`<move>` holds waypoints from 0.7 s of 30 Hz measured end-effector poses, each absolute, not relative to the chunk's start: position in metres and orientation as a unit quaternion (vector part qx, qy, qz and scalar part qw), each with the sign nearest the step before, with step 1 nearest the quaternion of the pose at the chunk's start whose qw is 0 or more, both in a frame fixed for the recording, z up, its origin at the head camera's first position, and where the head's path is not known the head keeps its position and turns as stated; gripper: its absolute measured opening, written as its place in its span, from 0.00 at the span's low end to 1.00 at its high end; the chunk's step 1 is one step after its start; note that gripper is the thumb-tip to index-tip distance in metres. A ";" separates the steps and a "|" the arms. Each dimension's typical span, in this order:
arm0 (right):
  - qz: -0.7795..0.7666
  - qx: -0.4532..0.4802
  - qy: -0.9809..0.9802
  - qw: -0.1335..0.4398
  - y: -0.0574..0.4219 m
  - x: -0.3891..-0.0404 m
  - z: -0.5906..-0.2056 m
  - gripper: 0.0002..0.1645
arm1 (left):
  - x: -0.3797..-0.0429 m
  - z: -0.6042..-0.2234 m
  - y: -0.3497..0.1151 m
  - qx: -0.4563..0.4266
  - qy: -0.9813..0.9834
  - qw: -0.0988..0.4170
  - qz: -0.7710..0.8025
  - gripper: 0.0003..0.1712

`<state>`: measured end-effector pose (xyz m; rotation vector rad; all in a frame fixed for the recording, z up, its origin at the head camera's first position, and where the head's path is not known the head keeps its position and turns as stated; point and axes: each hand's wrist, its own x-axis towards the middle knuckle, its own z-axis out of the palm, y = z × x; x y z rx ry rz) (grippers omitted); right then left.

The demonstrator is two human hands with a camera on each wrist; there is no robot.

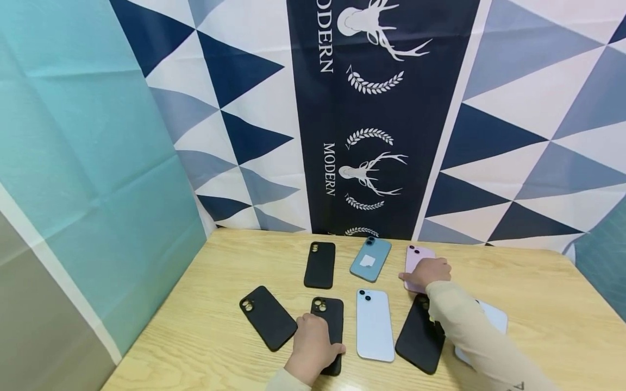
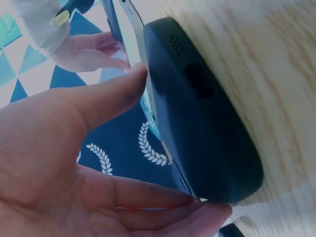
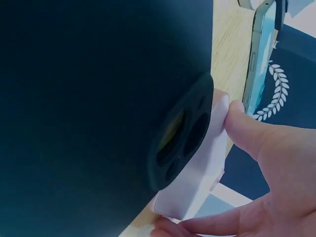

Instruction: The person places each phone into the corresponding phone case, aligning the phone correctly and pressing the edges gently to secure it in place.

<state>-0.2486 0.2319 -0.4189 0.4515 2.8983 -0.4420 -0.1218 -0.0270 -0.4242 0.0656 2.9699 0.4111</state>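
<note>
Bright light filled the head view, glare spotting the near edge of the table (image 1: 548, 315); the bluish wrist views were dimmer, the left one's black case (image 2: 197, 123) deeply shadowed.

My head view, forward and down over the tabletop (image 1: 195, 331).
Close wrist views, left hand (image 1: 313, 342) and right hand (image 1: 425, 272), share the laurel-print backdrop (image 1: 376, 114).

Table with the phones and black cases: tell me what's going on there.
A person's right grip is on the lilac phone at the back of the wooden table, thumb and fingers at opposite edges. Their left grip holds a black case nearer the front. Between the two grips lie a blue phone and a pale blue phone, neither touched. A whitish phone is partly hidden behind the right sleeve.
</note>
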 end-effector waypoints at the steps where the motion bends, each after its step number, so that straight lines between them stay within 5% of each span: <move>1: -0.150 0.158 0.972 0.090 0.232 -0.249 -0.418 0.50 | -0.122 -0.425 -0.027 0.025 0.988 0.068 0.135 0.42; 21: -0.199 0.166 0.959 0.116 0.245 -0.261 -0.419 0.50 | -0.124 -0.426 -0.025 0.029 0.991 0.043 0.126 0.44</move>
